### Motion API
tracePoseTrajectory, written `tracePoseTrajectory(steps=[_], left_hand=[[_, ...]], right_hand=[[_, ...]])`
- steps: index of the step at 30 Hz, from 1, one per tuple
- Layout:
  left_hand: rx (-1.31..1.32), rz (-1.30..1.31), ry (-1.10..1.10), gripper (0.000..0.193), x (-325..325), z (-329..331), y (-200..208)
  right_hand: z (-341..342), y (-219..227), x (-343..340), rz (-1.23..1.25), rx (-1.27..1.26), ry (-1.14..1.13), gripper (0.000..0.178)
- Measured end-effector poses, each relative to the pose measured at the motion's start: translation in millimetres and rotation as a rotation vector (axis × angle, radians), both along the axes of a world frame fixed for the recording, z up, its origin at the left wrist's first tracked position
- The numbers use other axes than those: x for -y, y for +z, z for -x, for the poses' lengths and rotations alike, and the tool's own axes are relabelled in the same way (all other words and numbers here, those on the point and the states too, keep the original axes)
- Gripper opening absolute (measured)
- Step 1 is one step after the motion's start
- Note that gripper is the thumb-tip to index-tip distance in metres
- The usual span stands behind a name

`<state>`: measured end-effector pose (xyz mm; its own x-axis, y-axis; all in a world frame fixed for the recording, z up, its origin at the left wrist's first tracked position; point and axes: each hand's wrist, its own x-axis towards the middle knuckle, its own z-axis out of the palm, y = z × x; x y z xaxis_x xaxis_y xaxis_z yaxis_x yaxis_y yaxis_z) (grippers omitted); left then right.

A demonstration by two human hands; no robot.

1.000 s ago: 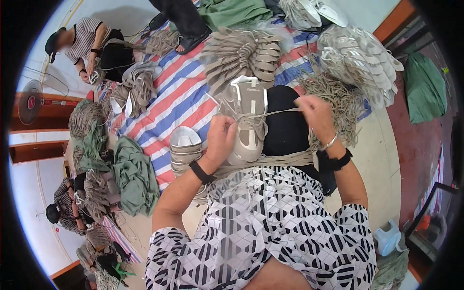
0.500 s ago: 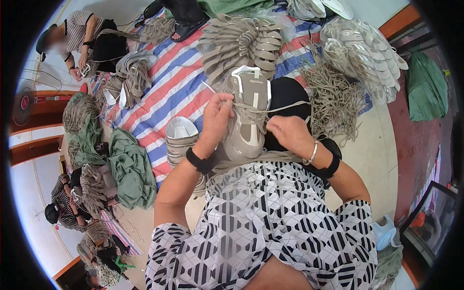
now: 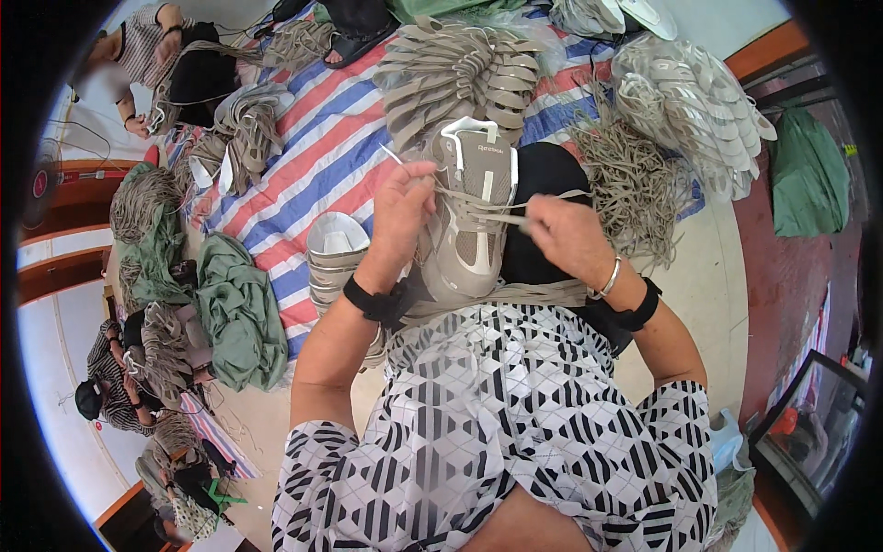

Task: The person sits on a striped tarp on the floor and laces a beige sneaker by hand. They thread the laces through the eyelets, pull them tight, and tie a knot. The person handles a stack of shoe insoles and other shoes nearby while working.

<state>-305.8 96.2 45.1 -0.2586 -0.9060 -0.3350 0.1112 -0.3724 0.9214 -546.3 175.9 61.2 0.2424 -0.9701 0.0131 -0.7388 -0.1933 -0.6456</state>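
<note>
A beige and white shoe upper (image 3: pixel 467 247) lies over my lap, its tongue pointing away from me. Beige laces (image 3: pixel 478 210) cross its eyelet area. At its left edge, my left hand (image 3: pixel 403 216) is closed in a pinch on a shoelace whose pale end sticks up past the fingers. My right hand (image 3: pixel 568 232), slightly blurred, is closed on another stretch of lace, drawn out to the right of the shoe. More laces (image 3: pixel 543 293) lie across my lap below the shoe.
A fan of shoe uppers (image 3: pixel 460 78) lies ahead on a striped sheet (image 3: pixel 317 166). To the right are a lace heap (image 3: pixel 639 193) and bagged shoe uppers (image 3: pixel 685 115). On the left stand stacked uppers (image 3: pixel 337 253) beside a green sack (image 3: pixel 241 308). Other people (image 3: pixel 120 377) work farther left.
My right hand has moved slightly right and up with the lace, pulling it out from the shoe. My left hand has shifted a little left, and the pale lace end shows above it.
</note>
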Motion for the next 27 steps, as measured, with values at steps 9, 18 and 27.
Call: tracePoseTrajectory(steps=[9,18,27], left_hand=[[-0.322,-0.092,0.162,0.025,42,-11,16],[-0.419,-0.063,0.309,0.026,55,-48,30],[-0.197,0.153,0.378,0.014,53,-81,27]], right_hand=[[14,13,13,-0.332,0.244,0.003,0.012],[-14,3,13,-0.098,0.234,0.003,0.014],[-9,-5,19,0.257,0.566,-0.442,0.011]])
